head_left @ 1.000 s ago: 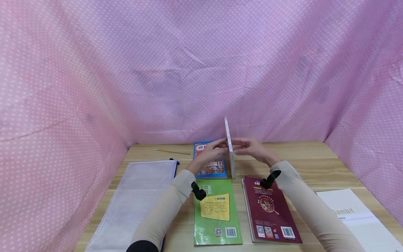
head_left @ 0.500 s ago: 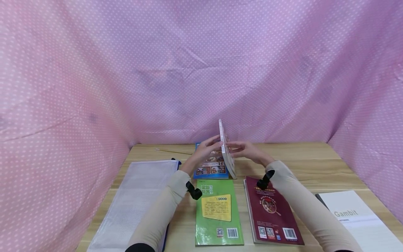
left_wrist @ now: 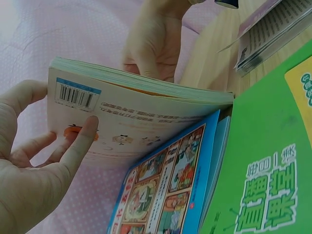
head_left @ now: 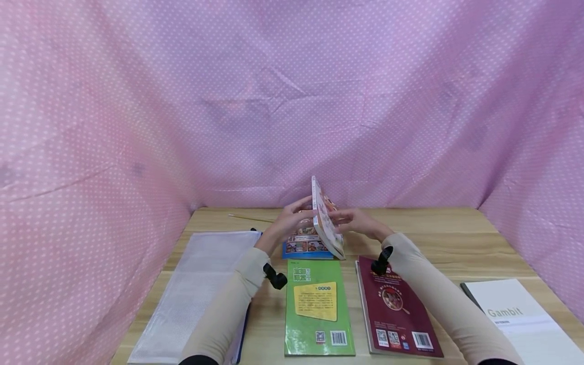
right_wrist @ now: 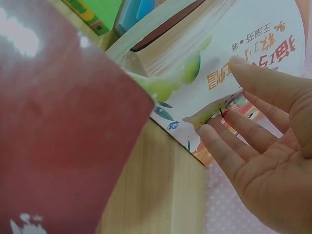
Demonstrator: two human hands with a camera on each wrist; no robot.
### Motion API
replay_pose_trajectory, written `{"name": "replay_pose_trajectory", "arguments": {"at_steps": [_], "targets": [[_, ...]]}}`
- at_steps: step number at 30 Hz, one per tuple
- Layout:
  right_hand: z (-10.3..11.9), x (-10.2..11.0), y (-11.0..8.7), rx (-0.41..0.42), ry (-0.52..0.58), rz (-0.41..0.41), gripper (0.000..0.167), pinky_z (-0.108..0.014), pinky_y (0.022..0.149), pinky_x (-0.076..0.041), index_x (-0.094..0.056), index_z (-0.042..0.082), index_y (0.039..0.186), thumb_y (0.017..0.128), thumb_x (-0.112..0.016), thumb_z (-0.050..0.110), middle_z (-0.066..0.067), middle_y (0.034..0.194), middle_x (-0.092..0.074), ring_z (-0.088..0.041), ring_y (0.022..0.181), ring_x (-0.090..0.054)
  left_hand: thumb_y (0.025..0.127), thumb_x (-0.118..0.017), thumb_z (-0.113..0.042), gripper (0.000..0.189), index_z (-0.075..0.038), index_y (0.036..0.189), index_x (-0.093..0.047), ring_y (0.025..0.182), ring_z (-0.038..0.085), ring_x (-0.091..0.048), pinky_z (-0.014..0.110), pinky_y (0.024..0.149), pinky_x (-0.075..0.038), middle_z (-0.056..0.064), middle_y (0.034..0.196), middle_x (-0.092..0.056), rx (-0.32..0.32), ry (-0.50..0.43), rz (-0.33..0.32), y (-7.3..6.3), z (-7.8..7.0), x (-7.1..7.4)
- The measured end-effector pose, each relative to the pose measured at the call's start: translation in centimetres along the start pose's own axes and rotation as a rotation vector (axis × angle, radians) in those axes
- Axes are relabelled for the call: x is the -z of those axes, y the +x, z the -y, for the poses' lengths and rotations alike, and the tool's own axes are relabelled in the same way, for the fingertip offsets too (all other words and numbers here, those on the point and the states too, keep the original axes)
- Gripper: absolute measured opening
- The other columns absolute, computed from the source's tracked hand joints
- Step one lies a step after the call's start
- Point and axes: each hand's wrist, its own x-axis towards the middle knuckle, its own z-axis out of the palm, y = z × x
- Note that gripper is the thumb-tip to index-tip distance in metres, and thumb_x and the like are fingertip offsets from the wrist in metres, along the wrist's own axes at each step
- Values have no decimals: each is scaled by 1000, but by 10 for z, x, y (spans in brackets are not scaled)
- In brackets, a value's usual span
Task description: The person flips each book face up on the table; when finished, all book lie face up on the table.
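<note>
Between my two hands a white paperback book (head_left: 325, 230) stands on its edge, leaning left over a blue comic book (head_left: 306, 247) that lies flat. My left hand (head_left: 284, 224) touches its back cover, the fingers spread near the barcode (left_wrist: 75, 95) in the left wrist view. On the other side, my right hand (head_left: 360, 223) has thumb and extended fingers against the illustrated front cover (right_wrist: 195, 109). The lower edge of the paperback meets the right side of the comic book.
A green book (head_left: 315, 332) lies in front of the comic book, with a maroon book (head_left: 392, 324) to its right. Under my left forearm is a mesh zip pouch (head_left: 191, 284). A pencil (head_left: 251, 218) lies behind it; a white notebook (head_left: 520, 309) is far right.
The paperback has gone from nearly upright to leaning left, its front cover turning into view. Both hands have shifted left with it.
</note>
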Motion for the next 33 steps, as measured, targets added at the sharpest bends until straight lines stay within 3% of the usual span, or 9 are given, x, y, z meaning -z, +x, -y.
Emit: {"name": "replay_pose_trajectory", "arguments": {"at_steps": [10,17,21,25,33], "targets": [[-5,-2,5,-39,-82,3,62,-59,117,-37,-51,4,148,91,-75,10,-26,149,-51,-48,137,-46,97,-68,-14,66,-15,157,-41,116,24,-61,48,110,-51,13,134,-48,-35,71,-31,-6,6,15],[-10,-2,7,-57,-157,-14,65,-59,116,-38,-54,9,147,88,-79,12,-25,151,-49,-43,136,-46,97,-65,-10,64,-19,156,-43,114,24,-63,43,108,-52,13,137,-49,9,59,-56,-10,9,22],[-12,-2,7,-61,-171,-13,64,-64,119,-31,-55,8,146,86,-80,11,-26,153,-46,-46,141,-41,97,-65,-9,64,-19,156,-43,113,23,-64,36,101,-57,15,140,-52,24,70,-70,-11,11,25],[-13,-1,7,-32,-198,-10,63,-69,120,-23,-58,6,143,85,-81,10,-26,154,-45,-49,145,-35,96,-65,-6,65,-17,156,-43,111,21,-65,37,101,-57,16,142,-52,33,71,-83,-10,14,28],[-14,-1,6,-15,-241,-13,58,-70,120,-21,-61,5,140,85,-80,7,-26,152,-48,-50,145,-35,96,-64,-3,65,-17,156,-43,108,17,-66,29,92,-59,18,145,-54,45,85,-53,-11,19,34]]}}
